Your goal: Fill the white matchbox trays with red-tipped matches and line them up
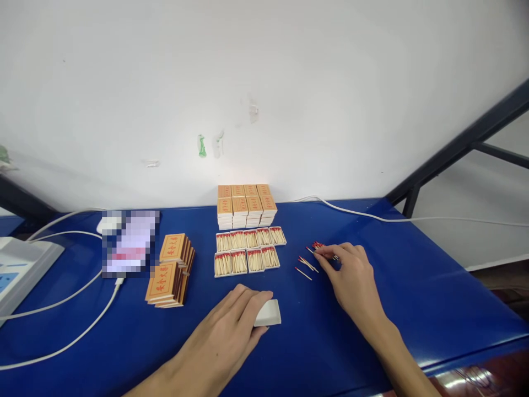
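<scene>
My left hand [235, 325] holds a small white matchbox tray [269, 312] between thumb and fingers, near the table's front; no matches show inside it. To the right, my right hand [351, 275] is closed, its thumb and fingertips pinching at a small pile of red-tipped matches [319, 246], partly hidden by the fingers. A few loose matches [304, 273] lie just left of that hand. Two rows of trays filled with matches [255, 260] stand side by side beyond my left hand.
Orange-labelled matchboxes [247, 205] are stacked by the wall. More orange covers [167, 281] are piled at the left, beside a blurred phone [134, 242]. White cables and a white device [20, 270] occupy the far left; another cable [351, 210] runs along the back right of the blue table [413, 286].
</scene>
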`<state>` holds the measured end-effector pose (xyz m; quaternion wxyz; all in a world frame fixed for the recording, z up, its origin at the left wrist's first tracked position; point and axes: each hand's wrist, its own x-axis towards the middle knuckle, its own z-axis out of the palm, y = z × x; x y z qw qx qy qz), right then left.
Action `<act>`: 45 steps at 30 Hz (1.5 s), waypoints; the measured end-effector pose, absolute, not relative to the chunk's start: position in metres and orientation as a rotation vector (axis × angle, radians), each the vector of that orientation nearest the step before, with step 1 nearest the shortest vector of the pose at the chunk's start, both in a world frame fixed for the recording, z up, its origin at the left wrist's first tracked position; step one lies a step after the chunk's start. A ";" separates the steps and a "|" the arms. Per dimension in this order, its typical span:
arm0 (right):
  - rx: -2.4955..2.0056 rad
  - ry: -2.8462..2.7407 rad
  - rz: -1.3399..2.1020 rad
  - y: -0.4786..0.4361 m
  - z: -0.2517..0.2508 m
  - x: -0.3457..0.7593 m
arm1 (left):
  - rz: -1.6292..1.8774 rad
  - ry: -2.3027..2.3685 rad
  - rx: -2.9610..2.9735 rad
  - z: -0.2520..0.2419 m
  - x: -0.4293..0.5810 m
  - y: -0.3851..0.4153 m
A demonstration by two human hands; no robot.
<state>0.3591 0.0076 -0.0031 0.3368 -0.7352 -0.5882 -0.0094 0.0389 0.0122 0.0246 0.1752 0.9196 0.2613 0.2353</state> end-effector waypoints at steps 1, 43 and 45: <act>-1.914 -1.543 -0.013 0.007 -0.004 0.357 | 0.664 0.742 2.605 0.024 0.039 0.012; -1.969 -1.534 0.057 -0.003 -0.003 0.355 | 0.624 0.744 2.617 0.025 0.038 0.012; -1.963 -1.560 0.094 -0.005 -0.001 0.354 | 0.621 0.744 2.619 0.024 0.038 0.012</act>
